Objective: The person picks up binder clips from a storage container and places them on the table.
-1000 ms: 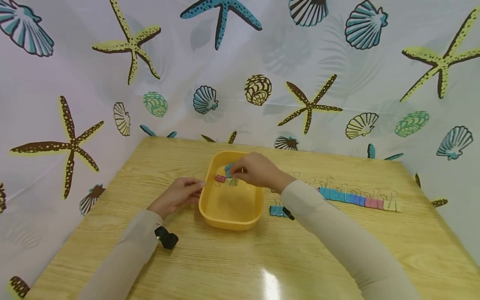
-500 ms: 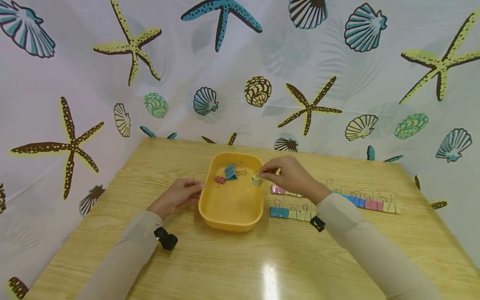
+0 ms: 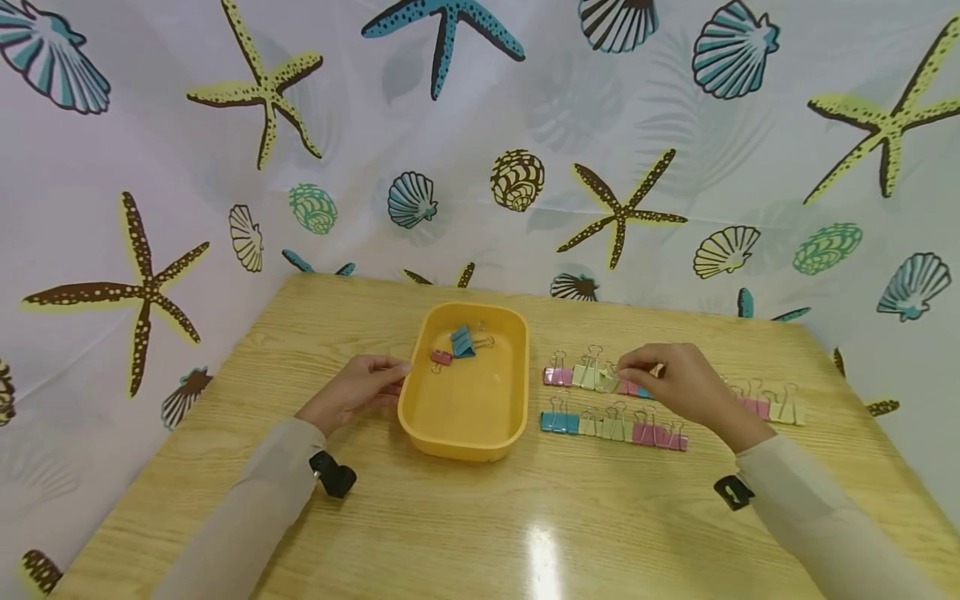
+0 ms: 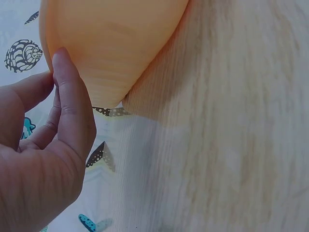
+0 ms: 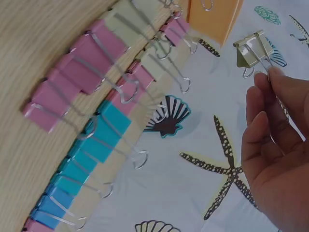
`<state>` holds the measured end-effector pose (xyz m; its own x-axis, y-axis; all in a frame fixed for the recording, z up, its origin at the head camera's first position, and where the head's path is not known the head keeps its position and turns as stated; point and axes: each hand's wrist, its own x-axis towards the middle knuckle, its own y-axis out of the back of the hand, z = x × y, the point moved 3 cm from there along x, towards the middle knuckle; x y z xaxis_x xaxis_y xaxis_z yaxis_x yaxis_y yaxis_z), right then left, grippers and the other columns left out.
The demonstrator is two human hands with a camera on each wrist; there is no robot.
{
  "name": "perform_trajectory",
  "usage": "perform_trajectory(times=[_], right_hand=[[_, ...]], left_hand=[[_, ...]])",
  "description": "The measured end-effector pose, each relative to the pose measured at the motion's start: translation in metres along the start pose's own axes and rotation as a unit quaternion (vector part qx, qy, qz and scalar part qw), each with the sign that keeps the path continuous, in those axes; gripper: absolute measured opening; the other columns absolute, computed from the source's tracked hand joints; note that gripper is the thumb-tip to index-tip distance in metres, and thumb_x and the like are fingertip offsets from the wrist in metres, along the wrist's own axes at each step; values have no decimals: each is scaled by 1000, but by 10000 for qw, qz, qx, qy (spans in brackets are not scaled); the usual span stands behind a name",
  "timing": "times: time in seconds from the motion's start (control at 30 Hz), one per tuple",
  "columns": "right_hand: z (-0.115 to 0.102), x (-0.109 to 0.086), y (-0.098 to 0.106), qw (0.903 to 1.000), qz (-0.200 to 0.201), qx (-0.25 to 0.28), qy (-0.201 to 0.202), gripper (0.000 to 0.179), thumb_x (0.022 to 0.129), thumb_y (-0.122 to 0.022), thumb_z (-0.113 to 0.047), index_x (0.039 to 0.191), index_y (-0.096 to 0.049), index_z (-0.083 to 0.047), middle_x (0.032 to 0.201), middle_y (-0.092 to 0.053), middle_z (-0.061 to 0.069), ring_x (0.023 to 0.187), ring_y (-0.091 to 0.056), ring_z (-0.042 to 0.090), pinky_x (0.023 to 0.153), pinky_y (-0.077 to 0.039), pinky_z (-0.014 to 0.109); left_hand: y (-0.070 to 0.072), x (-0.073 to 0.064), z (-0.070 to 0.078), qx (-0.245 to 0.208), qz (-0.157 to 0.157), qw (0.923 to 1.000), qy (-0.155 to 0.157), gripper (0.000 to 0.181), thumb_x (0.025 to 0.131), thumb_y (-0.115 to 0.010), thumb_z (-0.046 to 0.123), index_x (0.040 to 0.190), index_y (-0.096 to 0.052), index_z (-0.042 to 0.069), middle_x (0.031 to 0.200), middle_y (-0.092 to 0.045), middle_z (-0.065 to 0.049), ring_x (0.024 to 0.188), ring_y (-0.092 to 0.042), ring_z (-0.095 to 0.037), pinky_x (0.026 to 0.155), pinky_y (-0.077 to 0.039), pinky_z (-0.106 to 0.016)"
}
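My right hand (image 3: pixel 686 383) pinches a pale yellow binder clip (image 5: pixel 256 50) by its wire handles, thumb against fingers. In the head view this clip is above the back row of binder clips (image 3: pixel 558 376), partly hiding it. My left hand (image 3: pixel 356 392) holds the left wall of a yellow plastic tray (image 3: pixel 465 408); in the left wrist view, thumb and finger meet at the tray's rim. Inside the tray lie a blue binder clip (image 3: pixel 462 342) and a smaller pink binder clip (image 3: pixel 441 358), near its far left part.
A front row of binder clips (image 3: pixel 615 429), blue, yellow and pink, stands right of the tray. The back row of several coloured clips extends right to a yellow clip (image 3: pixel 787 410). A cloth (image 3: pixel 480 125) printed with shells and starfish borders the wooden table (image 3: pixel 450 533).
My right hand has lifted the yellow binder clip out of the tray and carried it right to above the back row. My left hand stays at the tray.
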<state>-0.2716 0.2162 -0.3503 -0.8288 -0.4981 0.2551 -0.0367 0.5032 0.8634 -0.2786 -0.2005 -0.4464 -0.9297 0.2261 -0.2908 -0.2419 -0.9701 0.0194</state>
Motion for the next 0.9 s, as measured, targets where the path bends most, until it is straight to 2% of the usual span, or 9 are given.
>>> perform_trajectory(times=[0.13, 0.27, 0.4, 0.47, 0.67, 0.8, 0.9], right_hand=[[18, -24, 8, 9996, 179, -171, -98, 12, 91, -66, -11, 99, -74, -8, 93, -72, 4, 71, -63, 12, 59, -53, 24], [37, -48, 18, 9987, 370, -332, -89, 11, 90, -67, -7, 98, -74, -8, 92, -71, 4, 70, -61, 8, 58, -52, 23], [55, -68, 29, 9977, 305, -562, -232, 12, 89, -67, -4, 98, -74, -9, 91, -71, 4, 70, -60, 3, 57, -51, 23], [64, -76, 32, 9973, 148, -627, -358, 12, 89, -66, -3, 97, -74, -8, 91, -71, 5, 70, -61, 6, 57, -52, 23], [89, -89, 23, 9974, -196, -568, -391, 15, 85, -68, 2, 93, -74, -10, 90, -71, 4, 73, -64, 9, 58, -52, 22], [99, -92, 12, 9981, -341, -442, -259, 12, 84, -70, -2, 91, -73, -12, 87, -69, 1, 73, -62, 5, 59, -52, 23], [102, -92, 7, 9987, -309, -401, -109, 9, 85, -71, -5, 88, -74, -12, 83, -69, 3, 73, -60, 2, 59, -53, 23]], left_hand=[[0, 1, 1, -3, 24, 10000, 39, 46, 99, -56, 23, 129, -50, -10, 100, -64, -11, 80, -65, -13, 74, -57, -26], [0, 1, 1, 35, 80, 9999, 60, 45, 98, -56, 23, 129, -50, -10, 98, -64, -9, 80, -65, -12, 74, -57, -25], [0, 2, 2, 97, 142, 9998, 99, 43, 99, -55, 22, 128, -51, -9, 95, -64, -6, 80, -65, -11, 73, -57, -25], [0, 2, 3, 119, 173, 9997, 108, 42, 99, -55, 22, 127, -52, -9, 94, -64, -5, 79, -64, -11, 73, -57, -25], [-1, 0, 5, 172, 162, 9996, 136, 43, 99, -55, 22, 129, -51, -9, 100, -63, -9, 82, -64, -13, 76, -57, -26], [-2, -3, 6, 176, 112, 9997, 84, 44, 100, -53, 22, 130, -49, -10, 104, -62, -12, 84, -64, -14, 77, -57, -27], [-4, -3, 6, 183, 109, 9998, 62, 43, 100, -53, 22, 130, -50, -9, 101, -63, -11, 83, -64, -13, 78, -57, -28]])
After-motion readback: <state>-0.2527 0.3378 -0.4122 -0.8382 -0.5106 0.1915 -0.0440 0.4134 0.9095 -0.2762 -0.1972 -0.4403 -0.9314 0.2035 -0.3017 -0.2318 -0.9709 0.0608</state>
